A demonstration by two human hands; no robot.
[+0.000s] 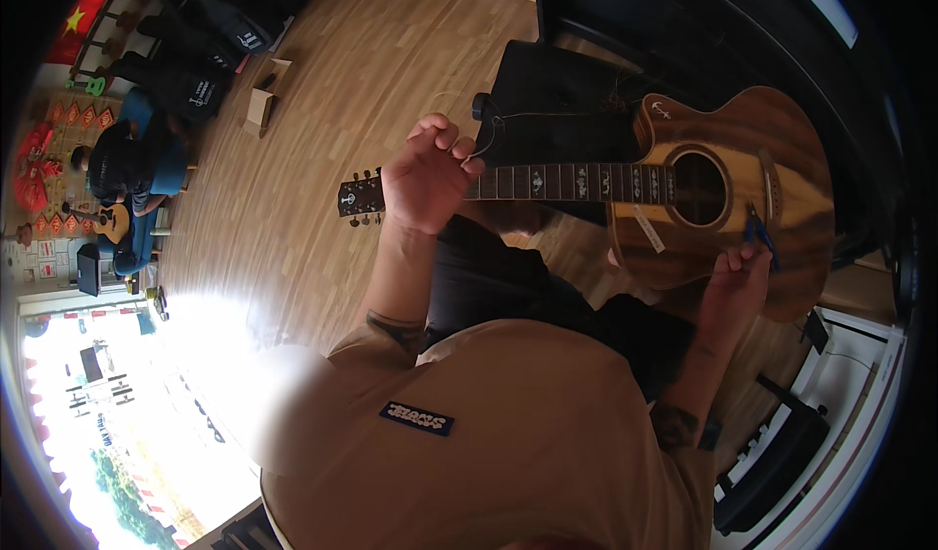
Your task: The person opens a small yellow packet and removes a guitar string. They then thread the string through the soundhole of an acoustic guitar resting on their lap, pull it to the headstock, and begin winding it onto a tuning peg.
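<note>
An acoustic guitar [674, 247] with a brown and pale wood top lies face up in front of me, its neck [557, 182] pointing left. My left hand [430, 174] is raised over the headstock end of the neck, fingers curled in on a thin guitar string [496, 125]. That string loops beside the fingertips and trails right above the black case-like surface. Down by the bridge [771, 174], my right hand [738, 281] grips a pair of blue-handled pliers [760, 240], their dark tip over the guitar top. The tuning pegs show around the headstock [362, 197].
Behind the guitar neck is a black flat-topped object [557, 86] with thin wire strands on it. An open cardboard box [262, 101] sits on the wooden floor. At far left, a seated person [122, 164] has another guitar [111, 223]. A black stand [777, 472] is at lower right.
</note>
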